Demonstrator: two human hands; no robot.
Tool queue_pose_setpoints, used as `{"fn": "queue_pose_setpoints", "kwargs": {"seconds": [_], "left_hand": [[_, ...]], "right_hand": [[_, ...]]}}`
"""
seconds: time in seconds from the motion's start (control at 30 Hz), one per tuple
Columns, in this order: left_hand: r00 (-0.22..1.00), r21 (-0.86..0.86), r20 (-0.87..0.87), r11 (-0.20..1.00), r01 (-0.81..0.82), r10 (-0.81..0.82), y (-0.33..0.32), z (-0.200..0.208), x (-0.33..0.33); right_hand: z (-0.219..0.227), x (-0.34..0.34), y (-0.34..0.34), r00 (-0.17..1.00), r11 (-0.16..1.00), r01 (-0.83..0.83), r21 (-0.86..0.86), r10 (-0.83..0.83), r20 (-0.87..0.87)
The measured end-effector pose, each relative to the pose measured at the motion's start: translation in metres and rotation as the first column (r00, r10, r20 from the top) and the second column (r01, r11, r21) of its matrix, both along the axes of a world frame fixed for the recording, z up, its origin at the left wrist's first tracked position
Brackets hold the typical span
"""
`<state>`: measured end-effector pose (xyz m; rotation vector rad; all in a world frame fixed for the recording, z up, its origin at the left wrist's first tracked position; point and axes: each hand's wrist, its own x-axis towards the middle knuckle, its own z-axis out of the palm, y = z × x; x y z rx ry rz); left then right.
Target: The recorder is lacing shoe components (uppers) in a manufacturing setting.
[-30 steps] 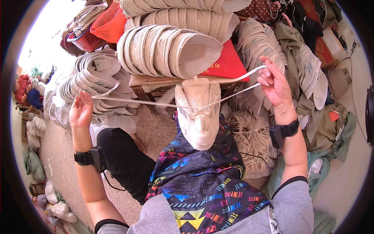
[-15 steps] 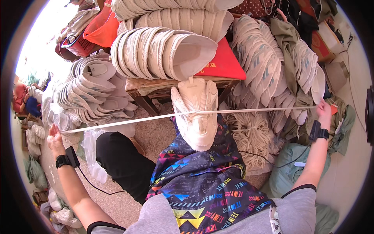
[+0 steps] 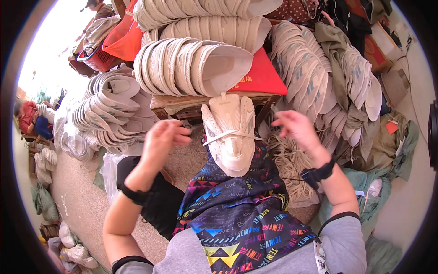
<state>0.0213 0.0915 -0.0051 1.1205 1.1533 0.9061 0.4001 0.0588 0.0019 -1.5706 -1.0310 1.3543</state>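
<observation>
A cream shoe upper [image 3: 233, 157] sits in front of me, toe toward me, its tongue upright. A flat white shoelace [image 3: 232, 133] crosses its front and slants down at both sides; where its ends run cannot be made out. My left hand [image 3: 163, 140] is raised to the left of the upper, fingers apart, with nothing visible in them. To the right, my right hand [image 3: 295, 127] is raised with bent fingers drawn together. A small pale bit shows at its fingertips, too blurred to name. Neither hand touches the upper.
Stacked cream uppers [image 3: 182, 66] lie on a wooden stool [image 3: 169, 101] with a red bag [image 3: 264, 75]. More uppers are piled left [image 3: 107, 102] and right [image 3: 301, 68]. A heap of laces [image 3: 296, 162] lies by my right side. A person [image 3: 29, 116] sits far left.
Both hands have come inward from far out at the sides toward the upper. The shoelace, stretched taut between them before, now lies slack across the upper.
</observation>
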Motion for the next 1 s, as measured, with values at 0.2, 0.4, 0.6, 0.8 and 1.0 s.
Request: {"fn": "queue_pose_setpoints", "kwargs": {"seconds": [0.2, 0.4, 0.6, 0.8, 1.0], "left_hand": [[0.98, 0.073, -0.158, 0.989, 0.13, -0.117, -0.014, -0.024, 0.065], [0.979, 0.084, -0.16, 0.987, 0.14, -0.125, -0.022, -0.032, 0.074], [0.977, -0.055, -0.092, 0.98, 0.189, -0.194, -0.023, -0.027, 0.072], [0.97, -0.149, -0.07, 0.964, 0.22, -0.232, -0.017, -0.018, 0.074], [0.943, -0.222, -0.187, 0.947, 0.231, -0.274, -0.001, -0.02, 0.072]], "right_hand": [[-0.031, -0.055, 0.003, 0.947, 0.922, -0.295, 0.251, 0.247, 0.206], [-0.012, -0.059, 0.009, 0.841, 0.914, -0.347, 0.211, 0.204, 0.501], [-0.01, -0.061, 0.013, 0.843, 0.931, -0.317, 0.179, 0.189, 0.504], [-0.002, -0.074, 0.012, 0.562, 0.666, -0.596, 0.449, -0.053, 0.825], [-0.006, -0.073, 0.021, 0.491, 0.546, -0.723, 0.422, -0.023, 0.871]]}}
